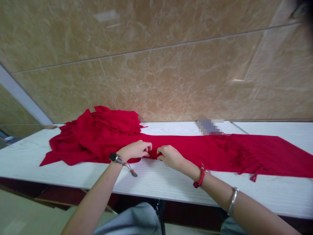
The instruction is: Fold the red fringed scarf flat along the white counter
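Observation:
A long red cloth (190, 148) with tasselled fringe lies across the white counter, flat on the right and bunched into a loose heap at the left. Near its middle, my left hand (135, 150) rests on the fabric with curled fingers pinching the cloth. Just to the right, my right hand (170, 156) is bent the same way, its fingertips gripping the near edge. A small gap separates the two hands. The fringe (244, 156) spreads over the right part of the cloth.
The white counter (156, 182) runs along a tan marble-patterned wall (171, 81). Behind the cloth lies a flat, blurred-out rectangular object (210, 127), right of centre. A small brown piece (49, 126) sits at the counter's back left.

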